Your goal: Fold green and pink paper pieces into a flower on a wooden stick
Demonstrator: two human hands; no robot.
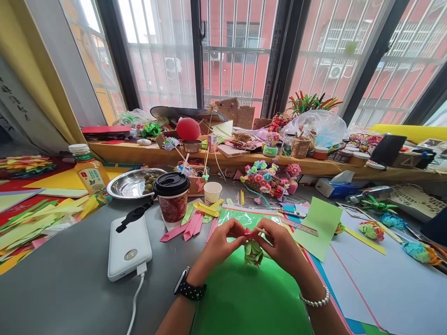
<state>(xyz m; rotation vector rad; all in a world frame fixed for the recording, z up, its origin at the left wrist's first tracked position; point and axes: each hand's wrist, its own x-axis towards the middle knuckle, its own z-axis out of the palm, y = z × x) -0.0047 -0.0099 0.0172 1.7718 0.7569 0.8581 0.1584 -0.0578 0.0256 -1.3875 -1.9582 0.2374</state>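
Observation:
My left hand [220,244] and my right hand [279,244] meet over a green paper sheet [244,298] at the front of the grey table. Both pinch a small folded paper piece with pink on top and a green flower-like part [253,253] hanging beneath. A thin wooden stick [261,230] pokes out above my right fingers. Pink folded paper strips [190,225] lie just beyond my left hand. A light green card [319,225] stands to the right of my right hand.
A white power bank [129,249] with its cable lies at the left. Behind it stand a lidded red cup [172,197], a steel bowl [131,184], a juice bottle [91,174] and a small paper cup [212,191]. Paper flowers [267,177] and craft clutter fill the windowsill shelf. Coloured paper stacks lie at far left.

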